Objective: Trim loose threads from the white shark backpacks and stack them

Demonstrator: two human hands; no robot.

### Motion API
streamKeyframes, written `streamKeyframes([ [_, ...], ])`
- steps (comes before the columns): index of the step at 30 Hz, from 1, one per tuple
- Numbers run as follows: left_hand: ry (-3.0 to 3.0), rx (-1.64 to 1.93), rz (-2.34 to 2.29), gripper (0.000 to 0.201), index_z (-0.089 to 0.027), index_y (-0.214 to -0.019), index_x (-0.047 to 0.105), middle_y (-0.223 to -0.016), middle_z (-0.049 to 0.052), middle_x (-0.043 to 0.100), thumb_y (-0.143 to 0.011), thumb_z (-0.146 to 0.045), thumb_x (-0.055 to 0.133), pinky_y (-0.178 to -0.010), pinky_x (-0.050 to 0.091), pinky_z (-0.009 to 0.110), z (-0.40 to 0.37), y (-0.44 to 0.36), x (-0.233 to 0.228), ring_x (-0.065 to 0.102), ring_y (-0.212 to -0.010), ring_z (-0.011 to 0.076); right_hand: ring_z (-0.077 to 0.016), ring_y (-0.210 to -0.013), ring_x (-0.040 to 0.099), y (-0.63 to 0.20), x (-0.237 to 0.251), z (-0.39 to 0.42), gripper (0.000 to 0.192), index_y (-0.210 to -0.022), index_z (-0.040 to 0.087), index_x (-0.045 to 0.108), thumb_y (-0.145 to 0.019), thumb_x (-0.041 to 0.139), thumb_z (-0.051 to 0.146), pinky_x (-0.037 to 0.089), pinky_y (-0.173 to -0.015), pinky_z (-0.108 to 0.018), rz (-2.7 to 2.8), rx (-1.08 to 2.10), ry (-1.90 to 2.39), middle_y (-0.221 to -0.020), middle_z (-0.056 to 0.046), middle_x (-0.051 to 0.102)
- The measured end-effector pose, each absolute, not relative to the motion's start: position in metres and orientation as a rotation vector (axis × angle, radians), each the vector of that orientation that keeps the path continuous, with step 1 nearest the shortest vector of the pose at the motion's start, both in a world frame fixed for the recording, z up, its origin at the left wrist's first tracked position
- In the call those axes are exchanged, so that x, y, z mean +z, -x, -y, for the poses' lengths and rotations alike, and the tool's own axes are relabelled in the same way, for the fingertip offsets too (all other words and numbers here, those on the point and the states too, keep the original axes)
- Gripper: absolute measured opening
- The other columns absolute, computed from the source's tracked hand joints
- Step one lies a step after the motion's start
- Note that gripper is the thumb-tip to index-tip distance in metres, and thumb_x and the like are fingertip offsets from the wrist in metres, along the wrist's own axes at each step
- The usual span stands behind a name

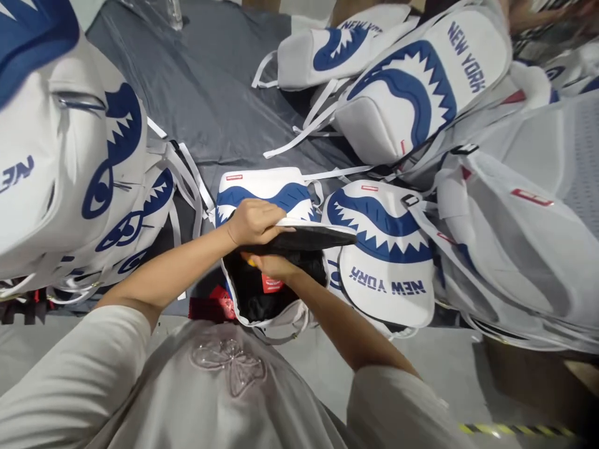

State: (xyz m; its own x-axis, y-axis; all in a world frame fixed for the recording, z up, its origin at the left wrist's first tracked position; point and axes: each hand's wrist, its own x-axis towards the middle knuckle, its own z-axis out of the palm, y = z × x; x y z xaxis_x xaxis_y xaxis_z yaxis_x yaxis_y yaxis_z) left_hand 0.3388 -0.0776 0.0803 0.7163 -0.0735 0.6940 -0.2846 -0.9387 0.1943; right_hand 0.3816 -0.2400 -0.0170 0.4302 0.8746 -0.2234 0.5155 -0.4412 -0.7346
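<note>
A pale sleeved top with a stitched butterfly motif (pixel 229 365) fills the foreground as the left hand (pixel 255 221) grips the lifted black-lined flap (pixel 304 237) of a white-and-blue shark-mouth fabric backpack (pixel 266 193); the right hand (pixel 274 267) reaches inside, its grasp hidden. Loose white straps (pixel 299 134) at 12 o'clock could snag. Stacked backpacks (pixel 70 174) crowd 9 and 3 o'clock; open grey cloth (pixel 210 81) lies at 11.

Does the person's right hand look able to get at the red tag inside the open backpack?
Probably yes: the right hand is already at the open backpack, beside the red tag, while the left hand lifts the flap clear.
</note>
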Motion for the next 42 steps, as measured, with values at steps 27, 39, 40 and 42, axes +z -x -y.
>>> streamKeyframes([
  [27,-1.882,1.097,-0.684,0.054,-0.020,-0.063,0.043,-0.059,-0.004,0.041,-0.096,-0.062,0.046,-0.060,0.031,0.027,0.086,-0.346,0.033,0.038,-0.058,0.0108,-0.0159,-0.057,0.065,-0.369,0.046,0.330,0.032,-0.117,0.023,0.069,-0.101,0.051,0.044,0.051,-0.055,-0.025,0.619,1.756,2.714,-0.081,-0.005,0.072],
  [39,-1.994,1.020,-0.528,0.051,-0.019,-0.063,0.045,-0.059,-0.004,0.036,-0.093,-0.060,0.052,-0.059,0.031,0.025,0.091,-0.343,0.044,0.036,-0.058,0.0103,-0.0310,-0.100,0.071,-0.356,0.025,0.328,0.041,-0.127,0.016,0.058,-0.104,0.041,0.046,0.052,-0.078,-0.034,1.050,1.165,2.970,-0.106,-0.016,0.072],
  [40,-1.999,1.017,-0.523,0.051,-0.019,-0.064,0.045,-0.059,-0.004,0.037,-0.093,-0.060,0.053,-0.059,0.030,0.025,0.090,-0.343,0.044,0.036,-0.058,0.0103,-0.0303,-0.097,0.072,-0.347,0.018,0.320,0.040,-0.126,0.016,0.057,-0.105,0.041,0.046,0.052,-0.077,-0.034,1.066,1.120,2.965,-0.104,-0.016,0.073],
  [42,-2.007,1.012,-0.518,0.050,-0.019,-0.064,0.046,-0.059,-0.004,0.038,-0.093,-0.060,0.052,-0.058,0.030,0.025,0.091,-0.342,0.045,0.036,-0.058,0.0105,-0.0287,-0.092,0.073,-0.334,0.004,0.303,0.039,-0.125,0.015,0.054,-0.105,0.040,0.046,0.052,-0.075,-0.032,1.080,1.026,2.961,-0.099,-0.015,0.073],
])
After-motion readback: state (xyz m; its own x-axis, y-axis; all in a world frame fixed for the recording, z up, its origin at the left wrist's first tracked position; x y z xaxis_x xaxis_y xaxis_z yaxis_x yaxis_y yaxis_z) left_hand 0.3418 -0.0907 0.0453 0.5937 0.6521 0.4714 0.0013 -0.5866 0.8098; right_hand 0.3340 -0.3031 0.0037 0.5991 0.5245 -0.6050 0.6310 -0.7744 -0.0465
